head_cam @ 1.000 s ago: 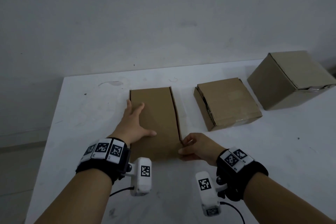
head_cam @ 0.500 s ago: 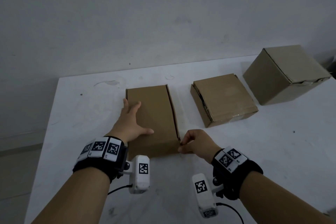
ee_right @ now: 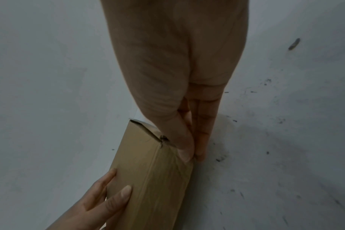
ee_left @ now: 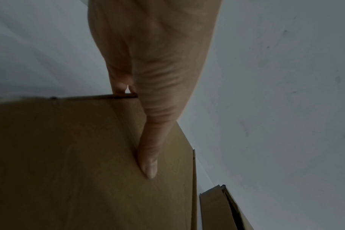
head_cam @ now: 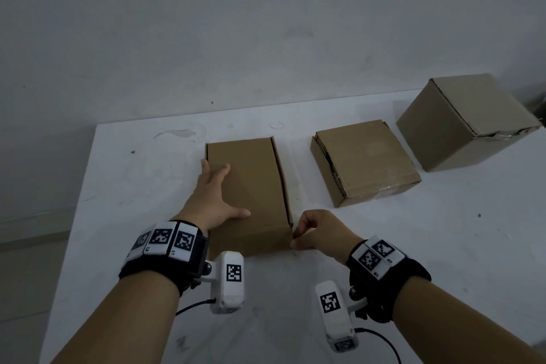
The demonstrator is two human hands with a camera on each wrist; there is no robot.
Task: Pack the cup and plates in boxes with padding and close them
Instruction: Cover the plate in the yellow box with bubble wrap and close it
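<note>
A long, flat brown cardboard box (head_cam: 248, 186) lies closed on the white worktop (head_cam: 147, 180), just in front of the person. The left hand (head_cam: 214, 201) rests palm-down on the box's lid near its left edge, its fingers (ee_left: 148, 163) straight and spread, grasping nothing. The right hand (head_cam: 320, 232) sits at the box's near right corner, where its thumb and curled fingers (ee_right: 184, 149) pinch the cardboard edge (the corner there looks slightly torn in the right wrist view). To the right, apart from this box, lies a smaller square flat cardboard box (head_cam: 365, 162) with a rough left side, also closed. Farther right, near the worktop's back edge, stands a taller cube-shaped cardboard box (head_cam: 466, 121), shut as well. Dark scuffs mark the worktop around the right hand. A plain grey wall (head_cam: 266, 23) rises behind.
</note>
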